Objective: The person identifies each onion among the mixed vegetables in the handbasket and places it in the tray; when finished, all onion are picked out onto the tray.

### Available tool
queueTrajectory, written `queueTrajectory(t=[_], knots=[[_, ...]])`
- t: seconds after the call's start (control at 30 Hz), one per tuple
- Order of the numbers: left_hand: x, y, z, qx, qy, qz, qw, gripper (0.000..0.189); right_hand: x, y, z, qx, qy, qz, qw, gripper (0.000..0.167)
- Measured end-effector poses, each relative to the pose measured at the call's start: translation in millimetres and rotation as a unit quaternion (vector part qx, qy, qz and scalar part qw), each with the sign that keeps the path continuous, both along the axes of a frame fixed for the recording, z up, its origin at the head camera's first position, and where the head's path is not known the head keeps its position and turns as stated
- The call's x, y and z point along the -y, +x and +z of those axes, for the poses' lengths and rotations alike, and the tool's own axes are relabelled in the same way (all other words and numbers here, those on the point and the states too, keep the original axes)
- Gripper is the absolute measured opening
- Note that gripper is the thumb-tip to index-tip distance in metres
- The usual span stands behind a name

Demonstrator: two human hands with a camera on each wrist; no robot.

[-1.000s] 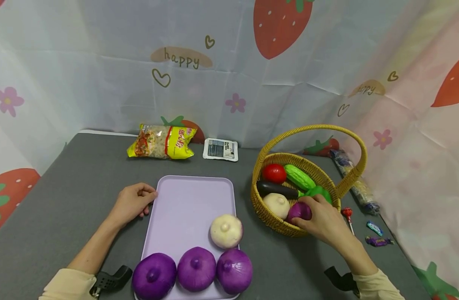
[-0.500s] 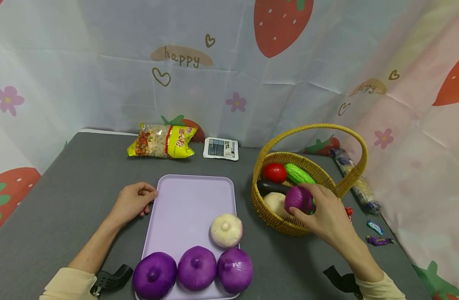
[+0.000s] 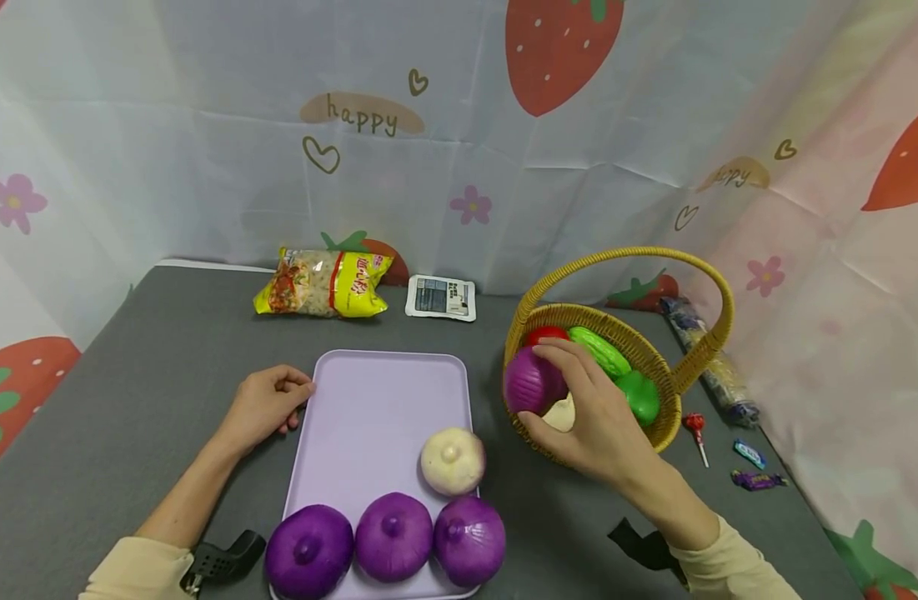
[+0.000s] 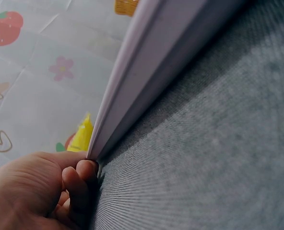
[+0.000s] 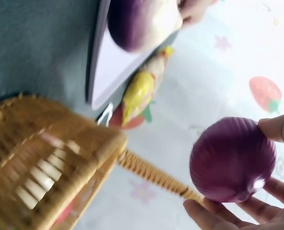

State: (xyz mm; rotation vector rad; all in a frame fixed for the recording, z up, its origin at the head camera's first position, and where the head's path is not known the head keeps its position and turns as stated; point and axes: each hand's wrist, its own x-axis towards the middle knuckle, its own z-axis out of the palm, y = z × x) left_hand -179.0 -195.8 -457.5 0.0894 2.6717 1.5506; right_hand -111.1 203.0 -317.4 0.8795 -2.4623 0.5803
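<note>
My right hand (image 3: 609, 425) holds a purple onion (image 3: 529, 382) between thumb and fingers, over the left side of a yellow woven basket (image 3: 657, 354). In the right wrist view the onion (image 5: 232, 160) is lifted free of the basket. My left hand (image 3: 267, 404) pinches the upper left edge of a lilac tray (image 3: 379, 408), as the left wrist view confirms with the tray's rim (image 4: 127, 76) between thumb and finger. A white turnip (image 3: 453, 461) and three round purple vegetables (image 3: 393, 537) sit at the tray's near end.
The basket holds a tomato (image 3: 546, 334), a cucumber (image 3: 599, 350), a green pepper (image 3: 640, 396) and a partly hidden white vegetable (image 3: 562, 412). Behind lie a yellow food bag (image 3: 323, 283) and a white packet (image 3: 440, 298). A lollipop (image 3: 694, 423) and wrapped candies (image 3: 759, 482) lie right.
My right hand has raised the onion from inside the basket and moved it left, over the eggplant's place, which is now hidden. The left hand and tray have stayed still.
</note>
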Motion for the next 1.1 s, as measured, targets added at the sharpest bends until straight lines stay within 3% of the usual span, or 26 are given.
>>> queueTrajectory(t=[0.3,0.43,0.67,0.97,1.1], knots=[[0.6,-1.7,2.0,-0.002,-0.002,0.003,1.0,0.025,53,-12.2,-6.7,-0.033,0.063,0.093,0.9931,0.062],[0.4,-1.7,1.7,-0.006,-0.005,0.004,1.0,0.025,75,-16.5,-13.6,-0.017,0.093,0.127,0.9874,0.061],[-0.9,-1.1,0.0,-0.004,-0.004,0.002,1.0,0.025,101,-16.5,-26.9,0.06,0.16,0.133,0.9764,0.059],[-1.3,-0.3,-0.7,-0.005,-0.004,0.004,1.0,0.025,118,-15.8,-41.9,0.035,0.227,0.181,0.9563,0.053],[-1.8,-0.6,0.4,-0.005,-0.003,0.004,1.0,0.025,120,-16.3,-46.8,0.047,0.246,0.191,0.9491,0.053]])
